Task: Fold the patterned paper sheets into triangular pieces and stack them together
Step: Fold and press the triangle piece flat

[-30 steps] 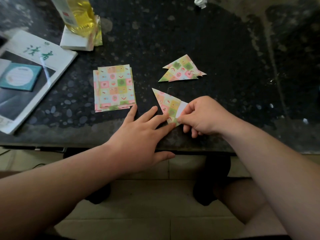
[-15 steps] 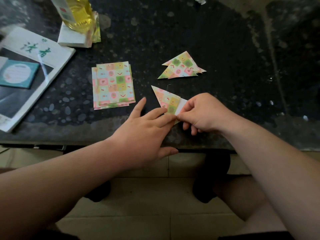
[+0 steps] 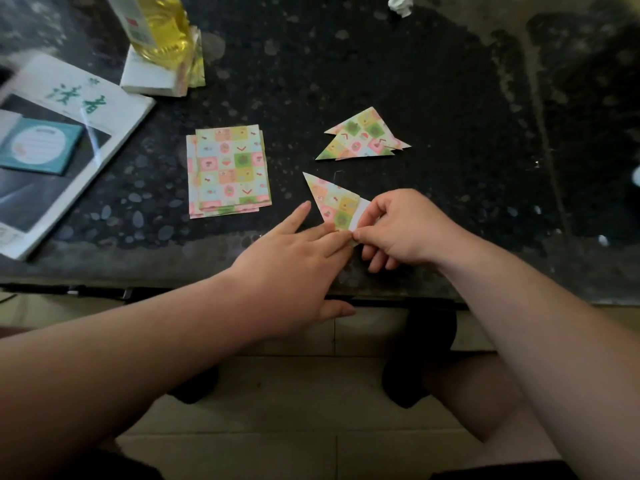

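Paper, thin and light: I judged the half-folded piece [image 3: 334, 202] would take a sharp crease. I also judged it would skid on the glossy dark table [image 3: 346, 64] and crumple or tear if tugged. Best hold, in my estimate, was to pin it flat beside the fold line with one hand and pinch the loose corner with the other.

Logged from the remote station:
- The left hand [image 3: 291, 268] lay flat, fingers straight, tips pressing the piece's near edge.
- The right hand [image 3: 405, 226] pinched the near right corner between thumb and forefinger, other fingers curled.
- The piece lay near the table's front edge, between both hands, its point aimed away and left.
- It had pastel checks of pink, green and yellow with small pictures. Its white reverse showed along the right edge.
- Flat sheets [image 3: 228, 171] sat to its left, and finished triangles [image 3: 363, 136] lay beyond, apart.
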Demonstrator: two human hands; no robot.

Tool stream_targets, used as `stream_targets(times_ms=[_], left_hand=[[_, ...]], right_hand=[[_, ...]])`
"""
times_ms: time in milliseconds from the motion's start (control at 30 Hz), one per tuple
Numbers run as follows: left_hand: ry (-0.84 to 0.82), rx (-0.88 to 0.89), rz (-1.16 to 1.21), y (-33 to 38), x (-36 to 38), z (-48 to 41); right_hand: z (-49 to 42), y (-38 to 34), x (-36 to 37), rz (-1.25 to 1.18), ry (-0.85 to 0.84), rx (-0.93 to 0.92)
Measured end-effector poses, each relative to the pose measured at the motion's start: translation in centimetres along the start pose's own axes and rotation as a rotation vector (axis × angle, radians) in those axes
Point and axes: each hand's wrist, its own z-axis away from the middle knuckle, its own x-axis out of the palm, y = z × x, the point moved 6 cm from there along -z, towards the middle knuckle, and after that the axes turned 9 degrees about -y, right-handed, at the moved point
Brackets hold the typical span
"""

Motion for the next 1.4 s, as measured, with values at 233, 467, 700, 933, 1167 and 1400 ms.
stream_targets(times_ms=[233,467,700,933,1167,1400], left_hand=[[-0.014,-0.020,0.005,0.0,0.1,-0.2],[-0.021,-0.025,-0.018,0.3,0.0,-0.2],[-0.022,-0.012,0.015,0.4,-0.1,0.0],[0.085,-0.002,0.177,0.0,0.0,0.3],[0.350,-0.219,0.499,-3.2,-1.6,1.4],[0.289,-0.312,0.534,-5.5,-1.7,0.1]], right_hand=[[-0.2,0.4,-0.6,0.048,-0.034,0.005],[-0.4,1.0,-0.9,0.059,-0.060,0.064],[0.3,3.5,-6.4,0.030,0.075,0.155],[1.1,-0.7,-3.6,0.243,0.252,-0.113],[0.7,-1.1,-2.3,0.439,0.251,-0.019],[0.6,-1.0,-2.3,0.366,0.200,0.079]])
